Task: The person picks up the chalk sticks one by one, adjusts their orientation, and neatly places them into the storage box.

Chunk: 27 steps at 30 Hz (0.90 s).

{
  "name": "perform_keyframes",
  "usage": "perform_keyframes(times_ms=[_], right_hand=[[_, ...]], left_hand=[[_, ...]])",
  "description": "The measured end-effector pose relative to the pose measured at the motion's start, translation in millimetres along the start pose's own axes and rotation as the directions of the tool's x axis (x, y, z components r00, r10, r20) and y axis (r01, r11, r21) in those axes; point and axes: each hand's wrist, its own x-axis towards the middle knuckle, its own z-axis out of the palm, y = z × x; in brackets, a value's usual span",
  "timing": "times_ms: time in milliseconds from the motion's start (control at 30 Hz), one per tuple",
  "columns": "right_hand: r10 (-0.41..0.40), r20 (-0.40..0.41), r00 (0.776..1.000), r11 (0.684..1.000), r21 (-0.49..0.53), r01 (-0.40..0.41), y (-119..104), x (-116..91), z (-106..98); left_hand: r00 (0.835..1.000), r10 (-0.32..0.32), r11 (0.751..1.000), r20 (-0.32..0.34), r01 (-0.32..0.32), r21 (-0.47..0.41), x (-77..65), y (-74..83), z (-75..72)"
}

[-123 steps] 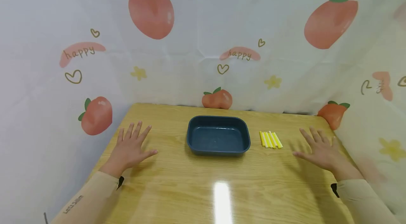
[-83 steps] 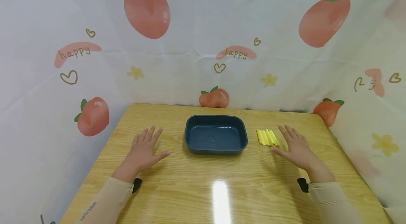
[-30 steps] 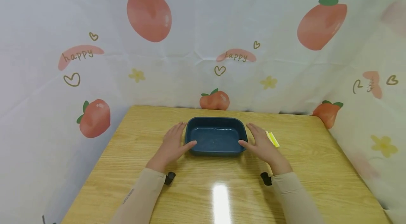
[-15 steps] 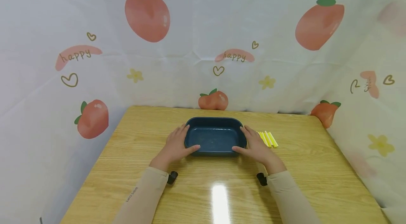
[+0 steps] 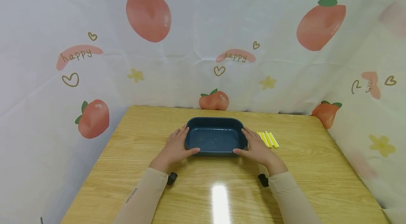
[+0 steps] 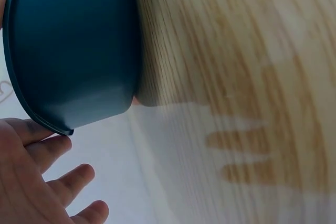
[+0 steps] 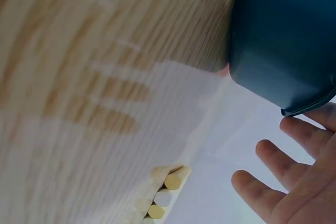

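The word "happy" reads plainly in 2 places on the white cloth (image 5: 196,23) behind the desk (image 5: 120,153), each time over a pink swash; dark lettering also runs along the left sleeve (image 5: 142,192), though it looks too blurred from here to spell out. The person has a hand at each of the 2 ends of a dark blue tray (image 5: 216,139), which sits upright on the desk, towards the back. The left hand (image 5: 176,147) grips the left end, thumb on the near rim and the leading fingertips at the end rim; the right hand (image 5: 257,148) does likewise at the right end. From the wrist views, the outer 2 fingers of each hand are spread apart, clear of the tray. Just to the right lies a side-by-side row of yellow and white sticks (image 5: 269,139), their ends 6-sided, with the right hand covering part of the row's left side. A small black piece (image 5: 172,179) shows at the left wrist and a matching piece (image 5: 263,180) at the right. Peaches, hearts and yellow flowers decorate the cloth, and a bright streak of light (image 5: 220,199) reflects off the desk's near part.
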Motion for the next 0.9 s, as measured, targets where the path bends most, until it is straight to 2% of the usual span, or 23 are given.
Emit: perform_keyframes(times_ms=[200, 667, 900], right_hand=[[-0.005, 0.000, 1.000, 1.000, 0.006, 0.005, 1.8, 1.3, 0.2], [-0.007, 0.006, 1.000, 1.000, 0.023, 0.007, 3.9, 3.9, -1.2], [-0.007, 0.011, 1.000, 1.000, 0.000, 0.007, 4.4, 2.7, -4.6]], left_hand=[[1.000, -0.018, 1.000, 0.004, 0.018, 0.021, -0.5, -0.5, 0.8], [1.000, -0.023, 1.000, -0.004, 0.023, -0.010, 0.1, -0.2, -0.1], [1.000, -0.024, 1.000, -0.003, 0.024, -0.014, 0.4, 1.9, -0.4]])
